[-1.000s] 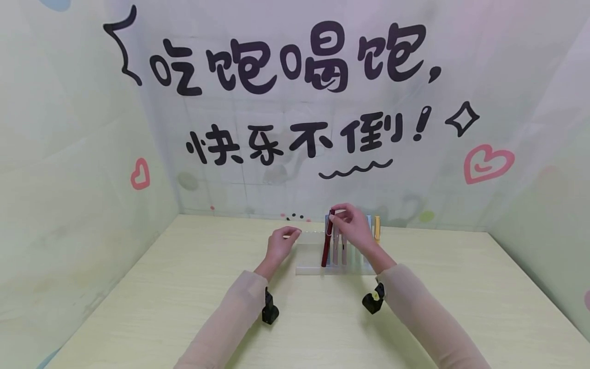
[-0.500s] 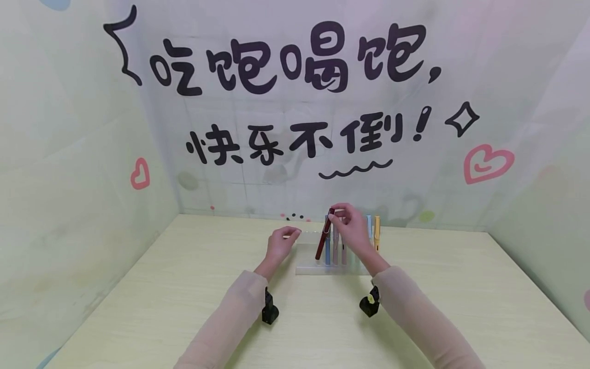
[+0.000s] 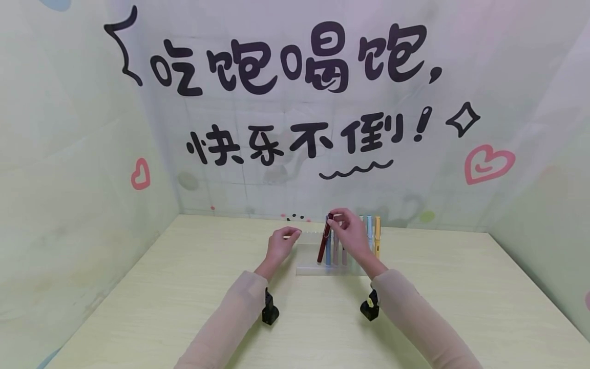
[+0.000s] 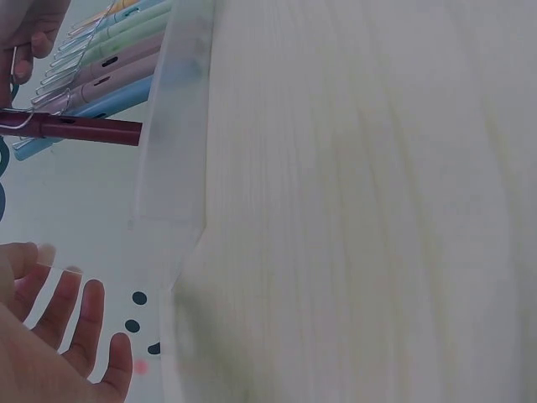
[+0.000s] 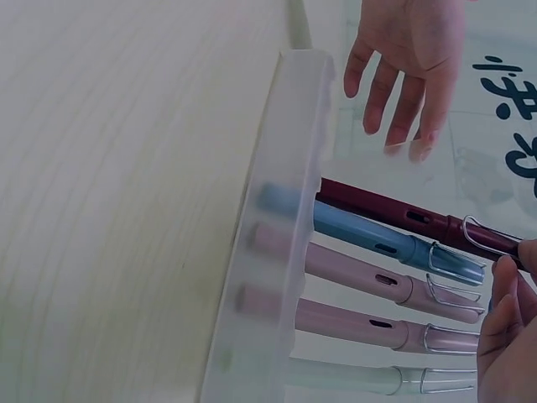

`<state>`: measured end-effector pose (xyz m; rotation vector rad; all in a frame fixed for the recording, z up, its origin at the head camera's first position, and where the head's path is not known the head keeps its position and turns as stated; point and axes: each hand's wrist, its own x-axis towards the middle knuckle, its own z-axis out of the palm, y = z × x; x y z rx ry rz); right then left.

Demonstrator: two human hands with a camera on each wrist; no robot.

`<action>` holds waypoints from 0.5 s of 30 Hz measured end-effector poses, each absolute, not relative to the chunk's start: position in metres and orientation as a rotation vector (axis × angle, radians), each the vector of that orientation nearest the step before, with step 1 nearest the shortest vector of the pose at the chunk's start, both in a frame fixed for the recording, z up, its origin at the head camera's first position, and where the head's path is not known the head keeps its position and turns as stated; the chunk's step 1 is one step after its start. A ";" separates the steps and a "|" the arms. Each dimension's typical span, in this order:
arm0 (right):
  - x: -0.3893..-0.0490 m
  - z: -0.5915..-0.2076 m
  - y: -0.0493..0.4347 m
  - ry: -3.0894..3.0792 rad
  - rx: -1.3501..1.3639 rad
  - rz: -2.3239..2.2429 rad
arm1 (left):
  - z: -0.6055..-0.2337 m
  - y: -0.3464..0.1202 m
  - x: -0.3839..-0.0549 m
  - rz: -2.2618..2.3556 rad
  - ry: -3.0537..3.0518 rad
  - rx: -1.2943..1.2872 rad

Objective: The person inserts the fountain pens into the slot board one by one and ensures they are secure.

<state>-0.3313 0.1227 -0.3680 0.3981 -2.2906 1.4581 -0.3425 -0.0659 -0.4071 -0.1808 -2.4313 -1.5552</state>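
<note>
A clear pen stand (image 3: 306, 270) stands near the back of the table. My left hand (image 3: 280, 245) pinches its upper left edge between thumb and fingertips; the other fingers spread behind the clear panel in the left wrist view. My right hand (image 3: 352, 233) pinches a dark red pen (image 3: 324, 241) by the clip end of its cap. The pen leans slightly, lower end down and left, at the stand's base beside a blue pen (image 5: 361, 233). In the right wrist view its lower tip is hidden behind the stand's frosted front ledge (image 5: 289, 126).
To the right of the blue pen, two pinkish pens (image 5: 357, 273), a pale green pen (image 5: 344, 377), a light blue pen (image 3: 370, 228) and a yellow pen (image 3: 377, 236) stand in the rack. A printed cloth wall (image 3: 286, 195) rises close behind.
The dark red pen has moved left from in front of the blue pen, tilted, then come down slightly towards the base. My right hand moved with it; my left hand stayed in place.
</note>
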 end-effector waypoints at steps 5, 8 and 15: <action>-0.330 -0.371 0.122 -2.312 0.422 1.440 | -0.407 -0.066 -0.343 -1.556 -2.436 -0.176; -0.331 -0.372 0.122 -2.316 0.439 1.427 | -0.407 -0.066 -0.342 -1.560 -2.436 -0.170; -0.330 -0.373 0.120 -2.334 0.489 1.431 | -0.408 -0.066 -0.343 -1.574 -2.434 -0.160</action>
